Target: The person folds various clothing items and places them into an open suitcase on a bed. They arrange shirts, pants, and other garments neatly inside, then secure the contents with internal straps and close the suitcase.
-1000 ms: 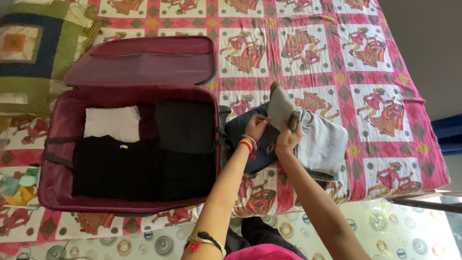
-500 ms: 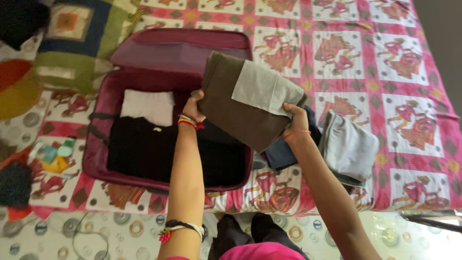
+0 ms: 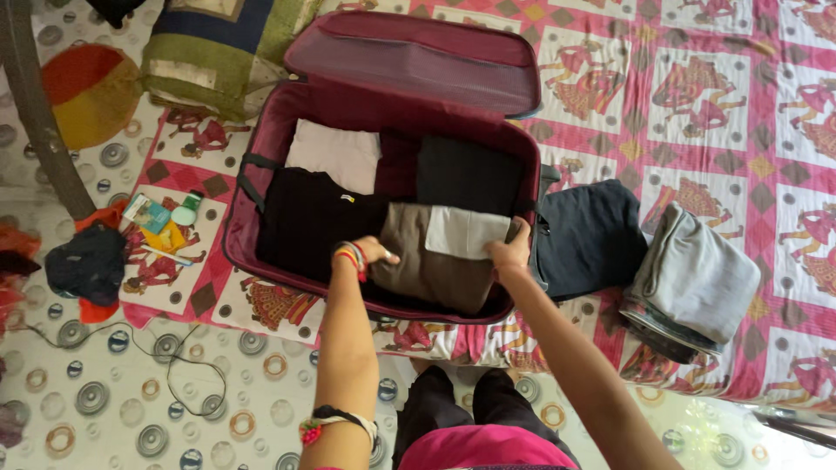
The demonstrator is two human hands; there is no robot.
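An open maroon suitcase (image 3: 252, 174) lies on a pink patterned bedspread (image 3: 697, 104). Inside are a white folded cloth (image 3: 335, 154), black clothes (image 3: 305, 222) and a dark folded piece (image 3: 466, 177). A folded brown garment with a grey patch (image 3: 435, 261) rests in the suitcase's near right corner. My left hand (image 3: 366, 254) grips its left edge and my right hand (image 3: 508, 253) holds its right edge by the suitcase wall.
Right of the suitcase lie a dark blue folded garment (image 3: 588, 235) and a stack of grey clothes (image 3: 692, 278). A green patchwork cushion (image 3: 213, 52) sits at the back left. Small packets (image 3: 161, 222), dark cloth (image 3: 87, 261) and a cable (image 3: 187, 365) lie on the left and on the floor.
The brown garment was picked from the pile at the right, carried over in the air, and now lies lowered into the suitcase with both hands on it.
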